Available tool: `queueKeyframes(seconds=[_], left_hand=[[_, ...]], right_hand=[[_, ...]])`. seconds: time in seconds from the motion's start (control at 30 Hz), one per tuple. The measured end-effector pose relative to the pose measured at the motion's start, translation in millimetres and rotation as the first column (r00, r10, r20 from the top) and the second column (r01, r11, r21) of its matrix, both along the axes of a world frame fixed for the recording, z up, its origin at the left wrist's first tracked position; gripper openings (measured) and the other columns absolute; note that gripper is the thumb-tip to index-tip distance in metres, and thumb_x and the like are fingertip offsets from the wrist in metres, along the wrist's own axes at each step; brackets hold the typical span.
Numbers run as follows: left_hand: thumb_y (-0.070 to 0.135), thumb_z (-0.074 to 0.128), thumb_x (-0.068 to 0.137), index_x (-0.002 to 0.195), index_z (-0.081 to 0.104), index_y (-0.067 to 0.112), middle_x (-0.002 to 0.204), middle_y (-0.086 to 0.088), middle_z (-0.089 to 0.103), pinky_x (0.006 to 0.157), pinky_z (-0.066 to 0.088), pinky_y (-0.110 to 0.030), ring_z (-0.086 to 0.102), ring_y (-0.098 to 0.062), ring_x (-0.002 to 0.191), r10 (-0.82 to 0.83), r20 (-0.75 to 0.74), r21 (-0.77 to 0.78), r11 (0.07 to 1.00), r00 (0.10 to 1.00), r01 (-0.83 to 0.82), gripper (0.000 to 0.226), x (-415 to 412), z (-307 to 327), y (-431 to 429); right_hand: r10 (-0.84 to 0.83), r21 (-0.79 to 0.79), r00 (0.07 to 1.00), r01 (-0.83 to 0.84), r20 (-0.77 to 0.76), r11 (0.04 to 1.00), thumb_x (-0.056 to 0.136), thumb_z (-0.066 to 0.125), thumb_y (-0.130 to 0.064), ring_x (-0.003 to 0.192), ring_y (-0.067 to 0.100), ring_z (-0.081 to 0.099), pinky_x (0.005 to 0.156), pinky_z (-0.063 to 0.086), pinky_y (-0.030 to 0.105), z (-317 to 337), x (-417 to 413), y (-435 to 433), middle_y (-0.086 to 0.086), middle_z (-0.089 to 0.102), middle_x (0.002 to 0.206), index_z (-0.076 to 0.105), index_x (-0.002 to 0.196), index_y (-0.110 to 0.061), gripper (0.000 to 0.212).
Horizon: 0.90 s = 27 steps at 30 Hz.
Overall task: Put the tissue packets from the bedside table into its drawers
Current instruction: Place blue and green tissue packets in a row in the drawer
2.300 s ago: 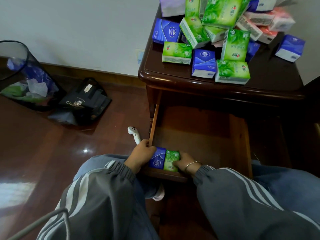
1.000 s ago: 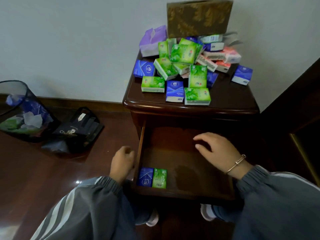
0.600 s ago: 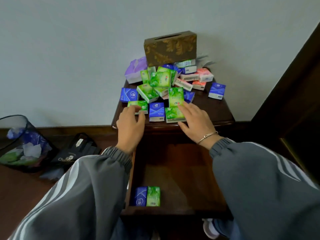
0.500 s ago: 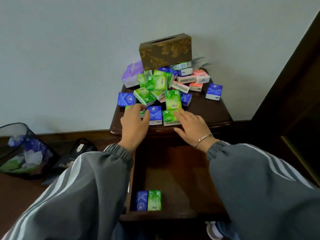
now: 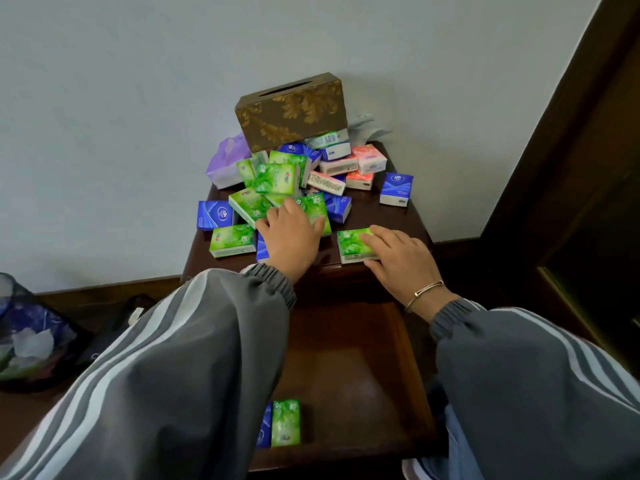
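step in hand: picking the next pair off the bedside table. the task is barely started. the open drawer holds two packets at its front left, a stowed green packet and a stowed blue packet touching it, half hidden by the sleeve. the pile of tissue packets on top is large.

left hand: fingers spread flat over a pile-edge green packet, palm covering a blue packet. it isn't curled round either, so i'd call that no grip yet.
right hand: fingers straight across the top of the front green packet, which sits at the table's front edge, apart from the pile. the thumb lies along its near side, not clearly pinching.

next: each hand has to close on its packet, lift clear, come down and set it against the stowed pair to keep the row tight. risk: the left pick has neighbours leaning on it and could drag one off the edge.

labels: blue packets carry a round white logo, green ones a small red mark, and the pink-white packets have lines of print. none is legible. the brown tissue box has a gold leaf pattern and no text.
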<state>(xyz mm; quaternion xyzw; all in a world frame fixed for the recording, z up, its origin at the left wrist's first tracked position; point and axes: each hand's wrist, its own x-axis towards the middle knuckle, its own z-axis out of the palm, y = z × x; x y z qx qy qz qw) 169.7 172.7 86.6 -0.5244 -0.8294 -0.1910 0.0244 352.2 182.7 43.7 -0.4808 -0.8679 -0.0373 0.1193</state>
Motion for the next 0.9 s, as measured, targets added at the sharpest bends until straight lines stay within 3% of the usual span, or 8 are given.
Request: queueKeyframes(seconds=[0.13,0.23,0.4,0.57,0.63,0.73,0.8,0.9], left_hand=[[0.052,0.059,0.087,0.123,0.041,0.004,0.128,-0.015,0.052,0.103,0.028,-0.046,0.045,-0.033,0.124,0.012,-0.05,-0.033,0.999,0.999,-0.014,0.063,10,-3,10],[0.047,0.072,0.079,0.124,0.04,0.005,0.13,-0.014,0.052,0.102,0.028,-0.047,0.042,-0.033,0.126,0.034,0.038,0.008,0.999,0.999,-0.035,0.07,11,-4,14],[0.033,0.07,0.083,0.128,0.045,0.005,0.13,-0.015,0.047,0.103,0.026,-0.047,0.039,-0.034,0.125,-0.003,0.028,0.114,0.993,1.0,0.0,0.059,11,-5,15],[0.013,0.06,0.09,0.122,0.048,-0.005,0.121,-0.019,0.043,0.088,0.029,-0.018,0.045,-0.026,0.104,-0.225,0.246,0.46,0.883,0.943,0.091,0.038,4,6,-2],[0.017,0.057,0.091,0.119,0.047,0.002,0.115,-0.011,0.048,0.081,0.036,-0.017,0.047,-0.021,0.097,-0.237,0.492,0.471,0.882,0.838,-0.028,0.033,-1,14,-16],[0.02,0.053,0.093,0.107,0.046,0.014,0.094,0.0,0.058,0.073,0.049,-0.022,0.057,-0.019,0.087,-0.213,0.823,0.32,0.94,0.527,-0.12,0.017,-12,17,-43],[0.016,0.052,0.095,0.107,0.047,0.016,0.098,-0.004,0.062,0.078,0.053,-0.033,0.061,-0.018,0.086,-0.203,0.917,0.257,0.959,0.343,-0.119,0.013,-20,15,-66],[0.013,0.049,0.097,0.116,0.049,0.009,0.105,-0.01,0.067,0.068,0.06,-0.033,0.067,-0.016,0.084,-0.204,0.977,0.207,0.977,0.062,-0.054,0.019,-26,11,-98]], right_hand=[[-0.041,-0.006,0.999,0.041,-0.014,0.999,0.092,0.049,-0.038,0.138,0.021,0.03,0.102,0.035,0.04,-1,0,-3,-0.003,0.036,0.149,0.04,0.137,-0.029,0.047],[-0.046,-0.061,0.998,0.043,-0.047,0.997,0.093,0.05,-0.036,0.14,0.024,0.027,0.103,0.036,0.041,-1,-2,-1,0.0,0.03,0.152,0.039,0.137,-0.029,0.046],[-0.048,-0.089,0.993,0.039,-0.108,0.995,0.087,0.06,-0.033,0.116,0.029,0.051,0.095,0.04,0.041,3,-3,2,0.008,0.041,0.137,0.046,0.127,-0.023,0.044],[-0.09,-0.19,0.924,0.019,-0.371,0.982,0.076,0.074,-0.025,0.105,0.026,0.053,0.087,0.046,0.037,12,4,-3,0.005,0.046,0.122,0.049,0.123,-0.021,0.054],[-0.068,-0.225,0.856,-0.057,-0.512,0.973,0.07,0.079,-0.019,0.11,0.02,0.05,0.09,0.043,0.031,21,8,-10,0.003,0.047,0.122,0.044,0.13,-0.022,0.07],[0.021,-0.186,0.808,-0.161,-0.589,0.969,0.064,0.083,-0.022,0.11,0.01,0.048,0.089,0.041,0.023,40,8,-26,-0.002,0.049,0.119,0.041,0.133,-0.023,0.08],[0.041,-0.142,0.78,-0.166,-0.625,0.976,0.064,0.083,-0.028,0.105,0.004,0.047,0.084,0.038,0.012,51,5,-41,-0.005,0.047,0.115,0.047,0.128,-0.025,0.073],[0.06,-0.147,0.753,-0.206,-0.656,0.968,0.066,0.082,-0.032,0.099,-0.003,0.044,0.083,0.031,-0.003,63,-6,-60,-0.008,0.043,0.11,0.053,0.124,-0.027,0.065]])
